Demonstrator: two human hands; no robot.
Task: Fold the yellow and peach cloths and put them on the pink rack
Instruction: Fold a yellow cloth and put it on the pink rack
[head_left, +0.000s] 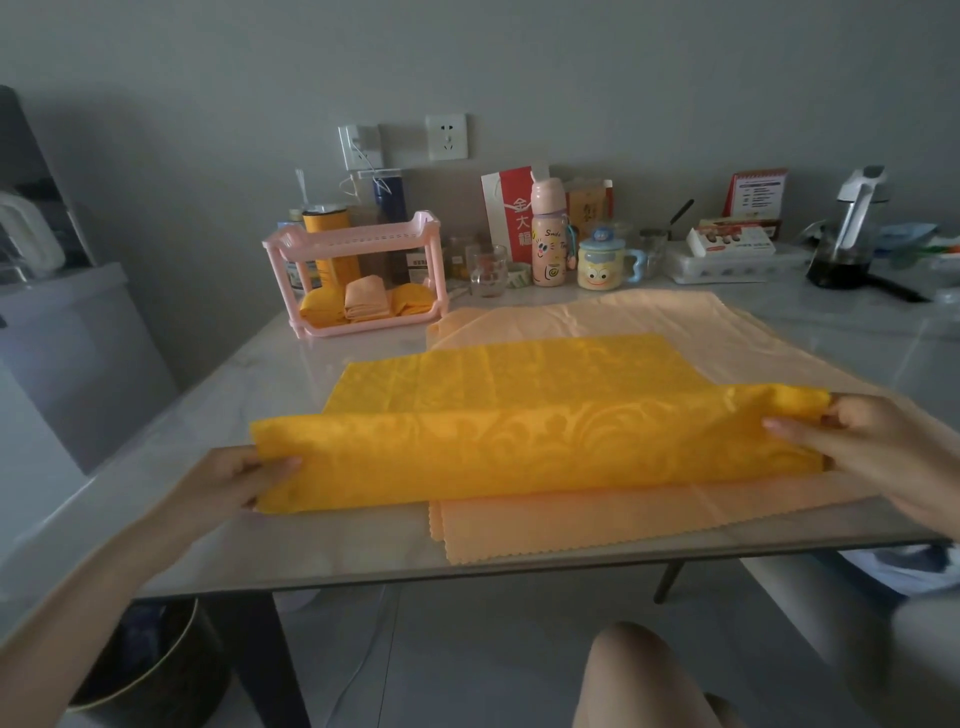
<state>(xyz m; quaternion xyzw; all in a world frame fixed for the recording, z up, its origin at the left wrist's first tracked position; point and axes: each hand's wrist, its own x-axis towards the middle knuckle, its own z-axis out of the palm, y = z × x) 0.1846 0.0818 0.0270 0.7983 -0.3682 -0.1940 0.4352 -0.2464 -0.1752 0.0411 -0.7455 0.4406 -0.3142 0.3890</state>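
A yellow patterned cloth (519, 405) lies on the table, its near edge lifted and turned over toward the far side. My left hand (244, 475) pinches the cloth's near left corner, and my right hand (852, 441) pinches its near right corner. Under it lie spread peach cloths (623, 519) with zigzag edges, at least two layers showing. The pink rack (358, 244) stands at the back left; its lower shelf holds folded yellow cloths (324, 304) and a folded peach cloth (366, 299). Its upper shelf looks bare.
Behind the cloths stand a glass cup (488, 270), a pink bottle (548, 234), a yellow cartoon mug (602, 265), a red-and-white bag (511, 213), boxes and a dark pitcher (847, 234). A bin (150, 665) sits under the table's left side. My knee (639, 675) is below the near edge.
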